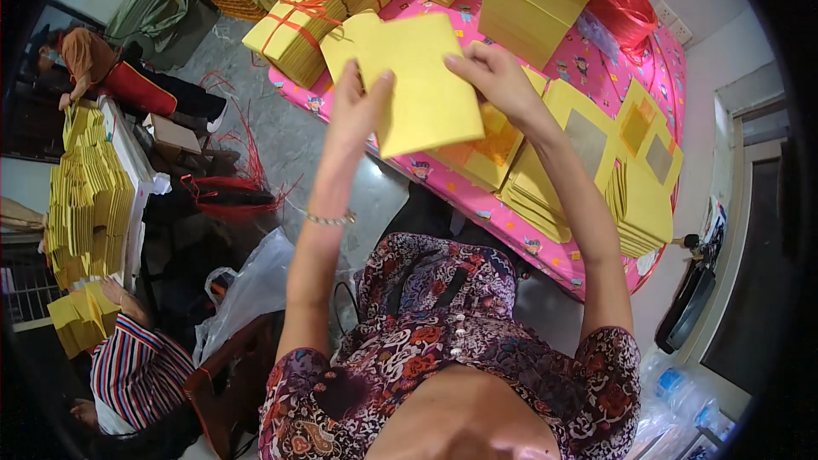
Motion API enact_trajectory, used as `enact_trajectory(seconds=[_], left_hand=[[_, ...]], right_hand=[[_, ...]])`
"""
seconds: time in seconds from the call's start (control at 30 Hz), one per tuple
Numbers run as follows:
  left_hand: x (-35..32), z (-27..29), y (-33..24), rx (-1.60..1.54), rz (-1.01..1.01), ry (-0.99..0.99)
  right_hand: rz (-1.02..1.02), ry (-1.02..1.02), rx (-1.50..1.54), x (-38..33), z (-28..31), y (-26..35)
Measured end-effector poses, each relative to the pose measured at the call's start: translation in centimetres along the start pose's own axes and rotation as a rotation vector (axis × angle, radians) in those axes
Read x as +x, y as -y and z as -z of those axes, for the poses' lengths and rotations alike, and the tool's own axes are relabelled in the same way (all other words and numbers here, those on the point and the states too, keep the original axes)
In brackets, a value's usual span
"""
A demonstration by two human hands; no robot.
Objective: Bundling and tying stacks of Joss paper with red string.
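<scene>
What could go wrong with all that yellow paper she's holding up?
Both hands, left hand and right hand, pinch the yellow paper stack only at its edges, so sheets might slip out and scatter. It hangs over the fanned sheets on the pink table, so a drop could mess them up. Red string on the floor might trip someone.

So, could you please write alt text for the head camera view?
Both hands, left hand and right hand, hold up a stack of yellow paper sheets above a pink patterned table covered with more yellow paper stacks, some bundles tied with red string. Another person in a striped shirt sits at lower left.
</scene>
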State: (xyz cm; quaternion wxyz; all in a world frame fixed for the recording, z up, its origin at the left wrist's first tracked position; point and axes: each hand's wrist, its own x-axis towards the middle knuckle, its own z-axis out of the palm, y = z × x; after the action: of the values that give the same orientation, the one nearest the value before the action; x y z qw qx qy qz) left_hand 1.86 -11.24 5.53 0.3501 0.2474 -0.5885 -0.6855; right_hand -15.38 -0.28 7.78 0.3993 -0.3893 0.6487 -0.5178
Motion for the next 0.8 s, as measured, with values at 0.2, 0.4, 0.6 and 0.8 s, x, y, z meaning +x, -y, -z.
enact_trajectory(seconds=[0.2,0.4,0.6,0.8], left_hand=[[6.4,6.3,1.8,0.142,-0.014,-0.137],[9.2,8.6,5.4,0.213,0.057,-0.203],[9.9,9.0,8.2,0.314,0.108,-0.205],[10.0,8.8,8.7,0.39,0.093,-0.233]], right_hand=[[0.134,-0.057,-0.169,10.6,-3.1,-0.6],[0.119,-0.15,-0.495,14.6,-4.3,-2.0],[0.026,-0.156,-0.545,14.8,-4.5,-4.1],[0.064,-0.19,-0.571,15.0,-4.4,-5.3]])
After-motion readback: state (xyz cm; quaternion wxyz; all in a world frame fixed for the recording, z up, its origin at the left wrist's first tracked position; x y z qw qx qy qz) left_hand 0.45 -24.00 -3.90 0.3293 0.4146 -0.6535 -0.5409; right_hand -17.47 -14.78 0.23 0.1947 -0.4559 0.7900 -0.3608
